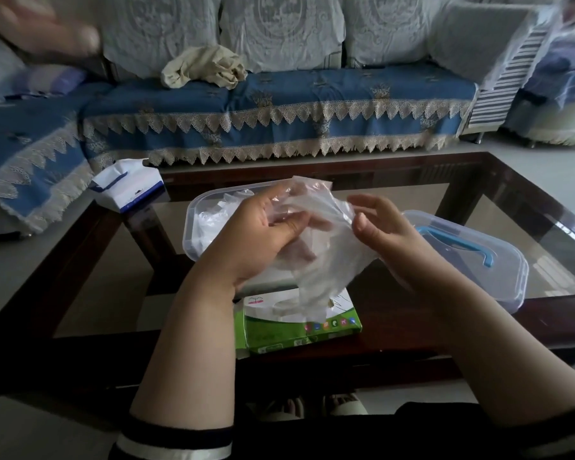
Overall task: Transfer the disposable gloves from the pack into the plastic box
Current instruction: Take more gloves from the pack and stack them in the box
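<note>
A clear disposable glove (325, 257) hangs between my hands above the green glove pack (296, 323), its lower end still trailing into the pack's opening. My left hand (259, 234) grips the glove's upper part with curled fingers and thumb. My right hand (379, 224) pinches the glove's right edge between thumb and fingers. Behind my hands stands the open clear plastic box (193, 220) with crumpled clear gloves (219, 207) inside.
The box's clear lid (478, 257) with a blue handle lies at the right on the glass coffee table (528, 220). A white and blue tissue pack (126, 187) sits at the table's back left. A blue-covered sofa (279, 104) runs behind.
</note>
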Action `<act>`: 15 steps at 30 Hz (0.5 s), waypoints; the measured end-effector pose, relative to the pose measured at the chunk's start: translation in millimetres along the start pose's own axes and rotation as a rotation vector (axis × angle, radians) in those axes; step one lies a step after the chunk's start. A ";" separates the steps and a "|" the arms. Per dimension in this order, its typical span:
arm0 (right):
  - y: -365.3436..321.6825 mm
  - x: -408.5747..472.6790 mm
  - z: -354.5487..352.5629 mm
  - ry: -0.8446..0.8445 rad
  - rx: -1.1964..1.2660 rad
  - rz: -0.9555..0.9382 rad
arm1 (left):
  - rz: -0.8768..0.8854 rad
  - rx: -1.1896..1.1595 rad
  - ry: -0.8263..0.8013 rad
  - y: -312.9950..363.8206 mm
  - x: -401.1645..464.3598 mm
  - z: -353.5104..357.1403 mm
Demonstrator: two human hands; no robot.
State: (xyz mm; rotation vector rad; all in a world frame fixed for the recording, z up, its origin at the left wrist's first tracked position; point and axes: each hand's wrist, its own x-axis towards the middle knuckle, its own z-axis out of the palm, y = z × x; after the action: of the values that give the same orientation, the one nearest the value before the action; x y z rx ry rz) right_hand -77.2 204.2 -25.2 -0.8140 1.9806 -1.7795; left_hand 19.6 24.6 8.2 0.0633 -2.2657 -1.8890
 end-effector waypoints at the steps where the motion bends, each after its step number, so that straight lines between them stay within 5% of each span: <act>1: 1.4 0.6 -0.7 -0.048 0.069 0.059 | 0.008 -0.009 -0.033 -2.1 0.6 -1.1; 7: -2.5 -6.6 3.5 -0.368 0.513 0.288 | 0.065 -0.069 -0.033 0.0 2.7 -3.7; 15: -7.6 -3.2 5.6 -0.009 0.634 0.277 | 0.085 -0.022 0.406 -5.3 14.4 -7.1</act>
State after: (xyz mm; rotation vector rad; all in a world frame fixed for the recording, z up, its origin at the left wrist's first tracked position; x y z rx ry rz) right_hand -69.9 201.5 -18.9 -0.3197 1.3017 -2.0354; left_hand 6.2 14.5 6.0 0.3118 -1.9426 -1.6766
